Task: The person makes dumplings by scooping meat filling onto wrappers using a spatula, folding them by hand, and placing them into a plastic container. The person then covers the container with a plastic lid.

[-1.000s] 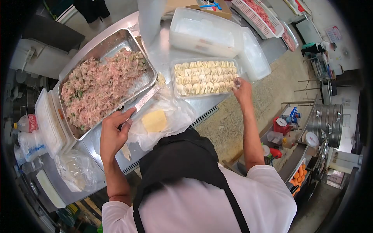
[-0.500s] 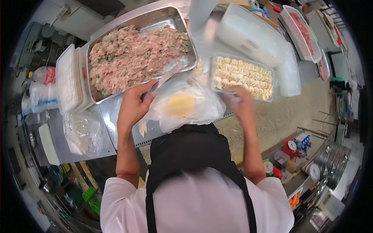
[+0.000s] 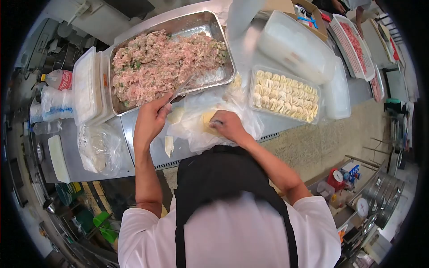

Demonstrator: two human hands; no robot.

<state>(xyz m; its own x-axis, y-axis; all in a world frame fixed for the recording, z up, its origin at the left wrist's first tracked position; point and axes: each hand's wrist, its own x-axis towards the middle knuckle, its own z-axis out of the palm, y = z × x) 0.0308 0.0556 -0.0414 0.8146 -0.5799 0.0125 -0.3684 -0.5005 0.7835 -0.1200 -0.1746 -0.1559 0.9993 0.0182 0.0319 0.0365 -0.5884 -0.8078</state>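
My left hand is closed round a flat spatula, whose blade reaches over the near edge of a metal tray of minced meat. My right hand has its fingers curled down onto a stack of yellow dough sheets, which lies on a crumpled plastic bag. A pale yellow sheet shows beside my left hand. To the right, a clear container holds rows of folded dumplings.
Large translucent boxes stand behind the dumplings. Stacked lidded boxes, a bottle and a bagged item are at the left. Farther right is a white basket of meat. Another person's hand shows at the top.
My right hand has left the dumpling container and moved left onto the yellow sheets. My left hand still holds the spatula by the meat tray. The camera view has shifted.
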